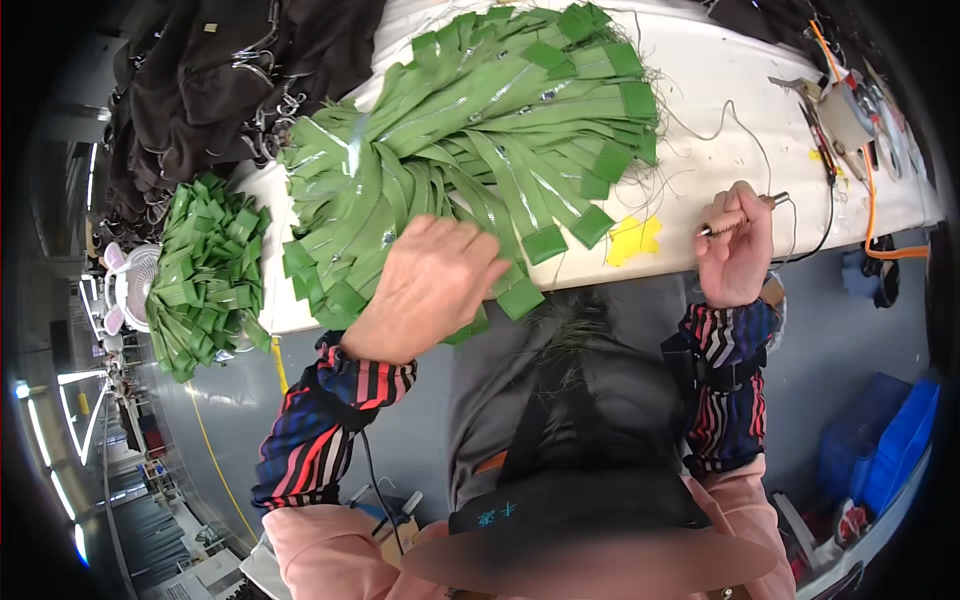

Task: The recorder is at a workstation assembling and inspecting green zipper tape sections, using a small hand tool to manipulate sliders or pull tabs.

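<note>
Black apron (560, 440) fabric lies nearest the head camera, beneath the desk's (690, 60) edge. Beyond it, the left hand (430, 285) rests, fingers curled, on green zipper strips (500, 100) heaped on the desk; whether it grips any, I cannot tell. The right hand (738, 255) clasps a slim metal tool (776, 200). Yellow paper (634, 241) lies between the hands.

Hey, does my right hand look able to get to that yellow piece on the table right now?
Probably yes: bare white tabletop lies between the right hand and the yellow piece, though the slim tool it holds may hamper picking up.
</note>
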Tool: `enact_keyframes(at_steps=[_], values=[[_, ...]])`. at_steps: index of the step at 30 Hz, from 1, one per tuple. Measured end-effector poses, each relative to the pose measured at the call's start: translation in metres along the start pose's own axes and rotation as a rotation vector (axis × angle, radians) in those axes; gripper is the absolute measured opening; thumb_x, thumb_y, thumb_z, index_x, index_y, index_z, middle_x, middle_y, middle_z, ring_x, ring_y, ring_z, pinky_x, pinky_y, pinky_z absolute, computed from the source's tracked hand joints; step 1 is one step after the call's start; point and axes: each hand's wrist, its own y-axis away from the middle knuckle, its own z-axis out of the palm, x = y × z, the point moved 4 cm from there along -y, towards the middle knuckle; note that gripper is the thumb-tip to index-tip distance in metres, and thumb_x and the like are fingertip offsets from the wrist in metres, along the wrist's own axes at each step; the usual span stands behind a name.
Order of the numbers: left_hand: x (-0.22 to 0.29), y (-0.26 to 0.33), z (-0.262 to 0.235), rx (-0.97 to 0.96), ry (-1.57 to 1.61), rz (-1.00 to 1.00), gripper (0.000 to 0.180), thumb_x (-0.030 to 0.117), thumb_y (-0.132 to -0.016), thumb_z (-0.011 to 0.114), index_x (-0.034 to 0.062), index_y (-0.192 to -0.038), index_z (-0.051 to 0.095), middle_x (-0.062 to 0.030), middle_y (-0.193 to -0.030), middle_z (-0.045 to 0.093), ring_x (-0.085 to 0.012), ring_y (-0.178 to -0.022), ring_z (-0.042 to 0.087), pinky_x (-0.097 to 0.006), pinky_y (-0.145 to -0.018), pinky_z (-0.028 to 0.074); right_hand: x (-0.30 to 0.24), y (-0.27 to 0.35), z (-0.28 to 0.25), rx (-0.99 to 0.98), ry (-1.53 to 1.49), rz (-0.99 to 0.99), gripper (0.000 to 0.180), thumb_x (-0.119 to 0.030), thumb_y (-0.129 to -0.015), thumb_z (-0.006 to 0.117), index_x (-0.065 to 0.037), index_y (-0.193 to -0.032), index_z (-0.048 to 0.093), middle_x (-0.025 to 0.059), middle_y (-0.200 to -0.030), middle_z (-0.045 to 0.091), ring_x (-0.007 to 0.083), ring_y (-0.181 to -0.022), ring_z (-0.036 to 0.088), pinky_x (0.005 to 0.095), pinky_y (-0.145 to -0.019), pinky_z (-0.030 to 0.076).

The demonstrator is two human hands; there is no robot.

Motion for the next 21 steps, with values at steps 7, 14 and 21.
enact_keyframes(at_steps=[7,14,21], values=[[-0.002,-0.035,0.005,0.160,-0.393,0.266,0.033,0.008,-0.070,0.053,0.0050,-0.103,0.051,-0.0106,-0.106,0.051,-0.0245,-0.105,0.046,-0.034,-0.084,0.038,-0.003,-0.002,0.007,-0.032,0.007,-0.040,0.022,-0.025,-0.087,0.044,-0.010,-0.071,0.042,-0.0020,-0.051,0.036,0.0069,-0.041,0.032,0.0243,-0.039,0.039],[0.005,-0.035,0.015,0.149,-0.737,0.515,0.027,0.016,-0.074,0.050,0.0023,-0.097,0.052,-0.0080,-0.104,0.052,-0.0209,-0.104,0.046,-0.031,-0.086,0.036,-0.001,0.009,0.004,0.069,0.029,-0.045,0.022,-0.024,-0.088,0.043,-0.011,-0.071,0.041,-0.0023,-0.051,0.039,0.0066,-0.038,0.034,0.0240,-0.037,0.039],[-0.001,-0.040,0.019,0.020,-0.544,0.512,0.022,0.015,-0.070,0.053,0.0037,-0.090,0.054,-0.0077,-0.096,0.054,-0.0187,-0.096,0.049,-0.029,-0.083,0.039,0.004,0.003,0.003,0.061,0.042,-0.042,0.021,-0.025,-0.089,0.043,-0.012,-0.072,0.041,-0.0042,-0.053,0.035,0.0054,-0.038,0.029,0.0213,-0.035,0.034]])
